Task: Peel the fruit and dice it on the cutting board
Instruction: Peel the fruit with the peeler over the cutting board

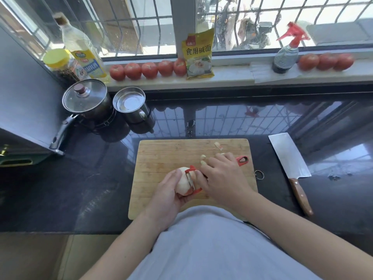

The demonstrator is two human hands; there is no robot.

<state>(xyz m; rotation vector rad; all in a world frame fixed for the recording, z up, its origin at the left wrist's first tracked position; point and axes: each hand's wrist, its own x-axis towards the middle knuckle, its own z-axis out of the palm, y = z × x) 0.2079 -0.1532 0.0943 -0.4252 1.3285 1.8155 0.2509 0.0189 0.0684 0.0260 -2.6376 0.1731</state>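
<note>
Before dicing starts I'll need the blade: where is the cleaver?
In the head view the cleaver lies flat on the dark counter, right of the cutting board, its wooden handle toward the person.

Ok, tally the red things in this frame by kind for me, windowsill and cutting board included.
Tomatoes on the windowsill: 8, five left of the yellow packet, three at the right
Red-handled peeler in the right hand: 1
Red spray trigger: 1
Total: 10
</note>
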